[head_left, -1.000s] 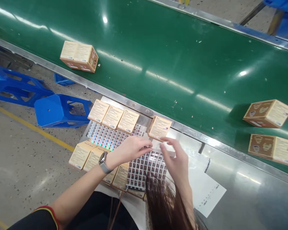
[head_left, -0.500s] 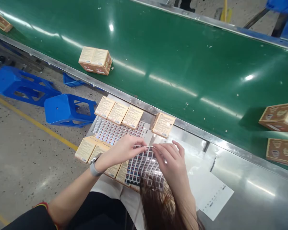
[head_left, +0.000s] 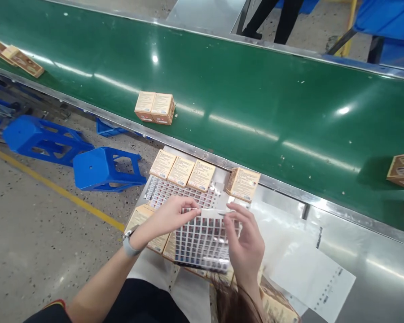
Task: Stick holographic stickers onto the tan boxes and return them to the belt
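A sheet of small dark stickers [head_left: 202, 242] hangs tilted in front of me, its pale top edge up. My left hand [head_left: 177, 216] pinches the upper left part of that edge between thumb and fingers. At the upper right corner, my right hand [head_left: 245, 237] has its thumb and index finger closed on the edge, the other fingers loosely curled. A second sticker sheet [head_left: 185, 192] lies flat beyond my left hand, partly under a row of small cream-and-brown boxes [head_left: 181, 171]. More boxes [head_left: 139, 216] stand below my left wrist, partly hidden by my arm and the held sheet.
A green conveyor belt [head_left: 256, 98] runs beyond the metal work surface, carrying paired boxes [head_left: 155, 107] and others at both ends. One box [head_left: 244, 184] stands by the metal rail. White sheets [head_left: 316, 273] lie at right. Blue stools [head_left: 104, 168] stand left; a person's legs [head_left: 272, 20] show behind.
The view has shifted, so the surroundings sit lower and further right. The held sticker sheet now faces me more fully, and hair covers less of it. My right hand has opened out slightly.
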`<state>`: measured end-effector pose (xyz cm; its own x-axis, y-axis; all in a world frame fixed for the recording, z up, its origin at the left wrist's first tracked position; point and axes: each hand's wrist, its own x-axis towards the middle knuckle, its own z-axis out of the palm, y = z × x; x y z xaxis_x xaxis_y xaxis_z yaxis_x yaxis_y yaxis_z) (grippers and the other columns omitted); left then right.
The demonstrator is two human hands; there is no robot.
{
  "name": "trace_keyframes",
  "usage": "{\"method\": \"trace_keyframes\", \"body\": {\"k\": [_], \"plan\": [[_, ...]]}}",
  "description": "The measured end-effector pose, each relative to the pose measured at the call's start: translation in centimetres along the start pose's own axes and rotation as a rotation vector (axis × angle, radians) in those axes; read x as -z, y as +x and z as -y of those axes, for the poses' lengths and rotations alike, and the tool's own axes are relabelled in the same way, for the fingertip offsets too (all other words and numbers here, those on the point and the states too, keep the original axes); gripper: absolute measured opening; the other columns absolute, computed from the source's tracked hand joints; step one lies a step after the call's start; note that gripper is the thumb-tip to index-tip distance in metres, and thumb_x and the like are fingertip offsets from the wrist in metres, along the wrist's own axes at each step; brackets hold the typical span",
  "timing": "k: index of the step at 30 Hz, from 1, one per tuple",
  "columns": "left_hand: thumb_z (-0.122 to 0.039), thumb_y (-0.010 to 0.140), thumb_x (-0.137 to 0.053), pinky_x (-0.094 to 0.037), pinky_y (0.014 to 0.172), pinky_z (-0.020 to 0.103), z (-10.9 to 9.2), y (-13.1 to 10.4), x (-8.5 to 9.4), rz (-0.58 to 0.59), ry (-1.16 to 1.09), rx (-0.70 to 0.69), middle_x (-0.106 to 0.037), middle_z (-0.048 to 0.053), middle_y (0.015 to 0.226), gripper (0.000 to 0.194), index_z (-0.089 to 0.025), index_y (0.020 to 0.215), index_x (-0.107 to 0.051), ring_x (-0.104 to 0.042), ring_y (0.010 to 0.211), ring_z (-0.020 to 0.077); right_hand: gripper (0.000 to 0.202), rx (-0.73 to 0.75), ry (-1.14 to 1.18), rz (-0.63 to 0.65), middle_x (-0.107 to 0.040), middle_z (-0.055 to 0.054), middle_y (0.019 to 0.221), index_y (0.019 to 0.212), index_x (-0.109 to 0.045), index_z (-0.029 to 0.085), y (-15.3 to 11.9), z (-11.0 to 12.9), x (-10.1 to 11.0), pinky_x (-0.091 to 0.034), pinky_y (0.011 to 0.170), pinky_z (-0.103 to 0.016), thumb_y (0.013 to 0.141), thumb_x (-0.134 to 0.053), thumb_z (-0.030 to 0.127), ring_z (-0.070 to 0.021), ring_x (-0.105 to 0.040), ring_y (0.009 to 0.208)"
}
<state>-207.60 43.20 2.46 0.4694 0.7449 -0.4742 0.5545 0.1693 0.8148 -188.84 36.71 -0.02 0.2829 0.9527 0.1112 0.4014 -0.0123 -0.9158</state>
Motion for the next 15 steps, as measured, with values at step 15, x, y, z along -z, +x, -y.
{"method": "trace_keyframes", "body": {"k": [15], "plan": [[-0.011, 0.076, -0.060, -0.015, 0.123, 0.049, 5.9, 4.5, 3.5, 0.220, 0.502, -0.487, -0.046, -0.005, 0.149, 0.023, -0.021, 0.056, -0.063, -0.027, 0.147, 0.0261, 0.026, -0.617, 0.384, -0.530, -0.068, -0.012, 0.117, 0.083, -0.064, 0.017, 3.8, -3.8, -12.1, -0.045, 0.101, -0.040, 0.076, -0.068, 0.042, -0.0232, -0.061, 0.114]]}}
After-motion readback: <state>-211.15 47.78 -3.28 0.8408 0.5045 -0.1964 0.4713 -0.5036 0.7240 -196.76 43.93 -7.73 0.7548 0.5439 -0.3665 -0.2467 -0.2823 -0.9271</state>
